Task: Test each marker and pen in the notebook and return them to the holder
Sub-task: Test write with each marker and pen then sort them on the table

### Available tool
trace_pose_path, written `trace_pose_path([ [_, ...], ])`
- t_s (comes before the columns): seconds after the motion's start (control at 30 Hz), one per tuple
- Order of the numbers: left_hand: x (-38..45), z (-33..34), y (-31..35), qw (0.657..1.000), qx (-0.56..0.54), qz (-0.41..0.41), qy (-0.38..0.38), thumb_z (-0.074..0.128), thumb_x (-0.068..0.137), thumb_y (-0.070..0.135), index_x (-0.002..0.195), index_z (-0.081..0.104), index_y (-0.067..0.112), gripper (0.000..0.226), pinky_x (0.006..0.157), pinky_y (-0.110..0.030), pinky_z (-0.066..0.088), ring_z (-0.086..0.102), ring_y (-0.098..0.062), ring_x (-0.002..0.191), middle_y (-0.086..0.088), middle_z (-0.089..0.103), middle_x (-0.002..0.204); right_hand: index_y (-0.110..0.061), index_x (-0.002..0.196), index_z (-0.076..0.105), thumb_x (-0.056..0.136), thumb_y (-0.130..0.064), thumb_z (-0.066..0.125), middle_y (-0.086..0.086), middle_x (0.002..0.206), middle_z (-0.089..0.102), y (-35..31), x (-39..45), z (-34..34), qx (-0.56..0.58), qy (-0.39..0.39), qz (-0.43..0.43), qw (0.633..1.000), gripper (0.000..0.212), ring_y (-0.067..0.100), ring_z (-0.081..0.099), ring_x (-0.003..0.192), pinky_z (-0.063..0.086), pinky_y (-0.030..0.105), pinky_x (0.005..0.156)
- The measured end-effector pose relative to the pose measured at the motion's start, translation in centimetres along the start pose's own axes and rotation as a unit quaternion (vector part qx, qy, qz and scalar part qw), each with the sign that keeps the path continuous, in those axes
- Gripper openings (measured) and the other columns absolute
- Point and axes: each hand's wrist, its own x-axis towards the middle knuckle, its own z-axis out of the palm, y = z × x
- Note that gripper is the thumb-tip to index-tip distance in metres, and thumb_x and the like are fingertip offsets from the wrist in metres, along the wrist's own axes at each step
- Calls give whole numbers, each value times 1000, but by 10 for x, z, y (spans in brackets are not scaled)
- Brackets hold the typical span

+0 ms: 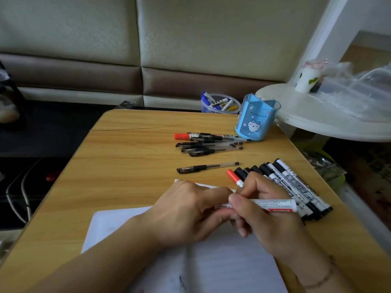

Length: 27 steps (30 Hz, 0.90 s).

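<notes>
Wooden table (pixel 131 161), open notebook (pixel 222 261), both hands gripping one marker (pixel 273 205)

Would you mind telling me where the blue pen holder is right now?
In the head view, the blue pen holder stands upright at the table's far right edge, just beyond the pile of black pens and beside a clear tub of markers.

We look down from head height, close over the table (pixel 131 144), facing its far edge at upper frame.
</notes>
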Motion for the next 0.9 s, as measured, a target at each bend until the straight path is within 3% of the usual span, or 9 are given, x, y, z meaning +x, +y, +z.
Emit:
trace_pose_path([
  [0.2, 1, -4, 5, 998, -1, 32, 46, 53, 96, 51, 108, 68, 25, 32, 43, -28, 38, 34, -3, 47, 9, 49, 57, -11, 73, 52, 85, -27, 64, 7, 55, 59, -8, -2, -5, -30, -13, -13, 999, 24, 18, 53, 44, 44, 26, 45],
  [0.27, -2, -5, 4, 998, -2, 28, 52, 49, 95, 57, 115, 62, 28, 38, 46, -32, 41, 37, -4, 50, 7, 56, 63, -15, 72, 54, 81, -27, 66, 10, 53, 57, -12, -3, -4, -34, 13, -20, 999, 20, 21, 51, 43, 44, 26, 45],
  [0.33, -5, -6, 2, 997, -22, 4, 72, 41, 95, 62, 123, 50, 28, 45, 48, -31, 39, 40, -6, 50, 7, 53, 65, -20, 67, 55, 79, -24, 64, 4, 48, 52, -15, -3, -9, 0, 94, -29, 995, 16, 21, 48, 41, 43, 24, 44],
  [0.43, -10, -9, -5, 985, -102, -32, 135, 35, 96, 37, 130, 43, 19, 39, 55, -32, 38, 46, -13, 58, 13, 48, 75, -20, 65, 59, 90, -12, 61, 7, 49, 51, -17, -4, -25, -6, 226, 11, 974, 26, 24, 50, 45, 43, 29, 47],
  [0.5, -10, -9, -10, 974, -137, -59, 173, 30, 95, 25, 133, 39, 19, 40, 66, -38, 43, 49, -19, 72, 10, 49, 85, -19, 65, 62, 89, -19, 64, 10, 51, 58, -11, -11, -30, -111, 243, 45, 963, 24, 22, 54, 46, 44, 30, 46],
  [0.6, -7, -5, -16, 970, -132, -81, 189, 35, 101, 21, 136, 34, 23, 35, 74, -34, 45, 50, -18, 79, 6, 50, 90, -17, 59, 58, 80, -32, 70, 6, 54, 64, 1, -19, -27, -194, 287, 55, 937, 29, 14, 63, 48, 49, 29, 45],
  [0.73, -5, -1, -22, 973, -122, -102, 167, 51, 97, 18, 135, 39, 28, 41, 75, -26, 46, 58, -15, 83, 10, 60, 93, -11, 55, 53, 86, -13, 69, 3, 55, 64, 10, -15, -29, -246, 323, 51, 912, 36, 11, 62, 49, 44, 19, 40],
  [0.9, -4, -1, -22, 970, -135, -117, 165, 57, 95, 24, 130, 44, 33, 39, 74, -17, 44, 64, -13, 87, 12, 67, 93, -3, 54, 51, 85, -8, 69, 2, 54, 63, 14, -15, -29, -269, 310, 66, 909, 36, 9, 61, 48, 42, 16, 39],
])
